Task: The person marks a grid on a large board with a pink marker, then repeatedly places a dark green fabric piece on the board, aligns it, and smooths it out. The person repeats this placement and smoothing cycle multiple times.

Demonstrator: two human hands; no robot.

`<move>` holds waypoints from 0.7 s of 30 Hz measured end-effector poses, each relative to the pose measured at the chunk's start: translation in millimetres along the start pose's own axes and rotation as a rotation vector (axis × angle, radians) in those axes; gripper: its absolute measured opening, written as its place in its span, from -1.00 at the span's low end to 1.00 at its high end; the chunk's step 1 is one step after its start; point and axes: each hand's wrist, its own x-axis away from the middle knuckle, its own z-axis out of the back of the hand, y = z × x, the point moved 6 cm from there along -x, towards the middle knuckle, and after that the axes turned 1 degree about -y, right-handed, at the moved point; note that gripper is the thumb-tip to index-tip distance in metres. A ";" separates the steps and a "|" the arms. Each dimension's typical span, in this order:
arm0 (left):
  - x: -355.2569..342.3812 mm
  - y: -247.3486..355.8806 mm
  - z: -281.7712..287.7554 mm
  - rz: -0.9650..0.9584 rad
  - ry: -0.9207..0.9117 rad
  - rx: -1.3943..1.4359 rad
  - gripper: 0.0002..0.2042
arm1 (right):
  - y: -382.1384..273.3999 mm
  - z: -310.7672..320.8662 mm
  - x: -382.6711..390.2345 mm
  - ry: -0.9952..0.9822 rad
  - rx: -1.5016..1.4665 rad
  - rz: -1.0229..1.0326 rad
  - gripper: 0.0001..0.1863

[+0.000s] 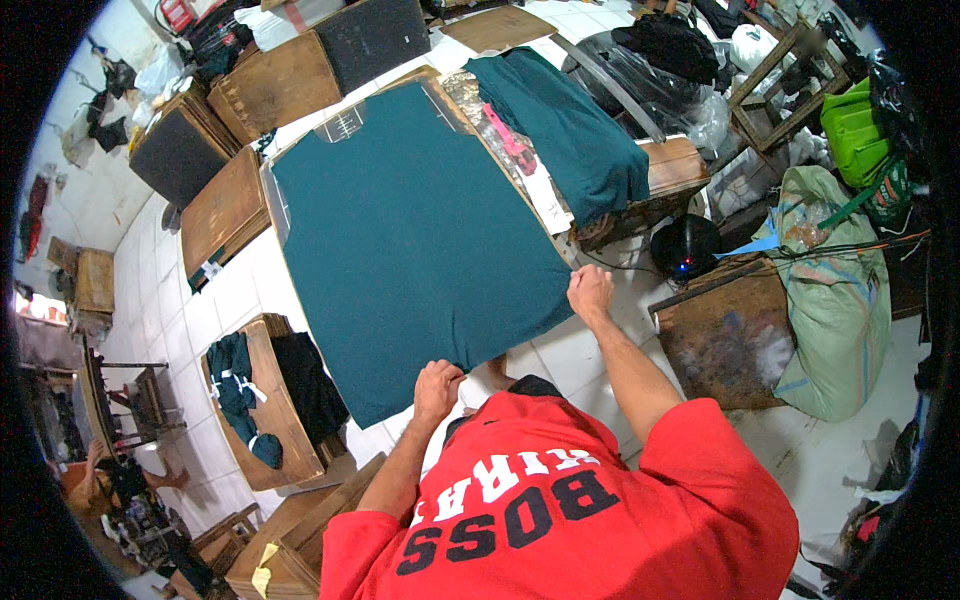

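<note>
Currently, the dark green cloth (415,220) lies spread over the board (345,124). The hands are set apart: the left hand (437,390) pinches the cloth's near edge, the right hand (591,291) its near right corner. Right of the board lie a pink tool (512,143) and a second green cloth (565,130).

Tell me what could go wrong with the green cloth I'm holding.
Your left hand and right hand grip the green cloth by its lower edge, so an uneven pull might skew it. It ripples near the left hand and might crease. The pink object beside the cloth's right edge could snag it.
</note>
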 end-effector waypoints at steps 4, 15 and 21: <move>-2.6 -2.7 3.6 0.041 -0.048 0.059 -0.94 | 0.8 -0.2 -3.8 -0.073 0.114 0.002 -0.80; -59.6 -32.9 21.6 0.220 0.046 -0.378 -0.23 | -30.2 7.7 -21.2 0.130 -0.025 0.194 -0.79; -77.2 13.3 -20.9 -0.097 -0.211 -0.249 -0.17 | -37.3 -3.5 -47.0 -0.023 -0.052 0.178 -0.82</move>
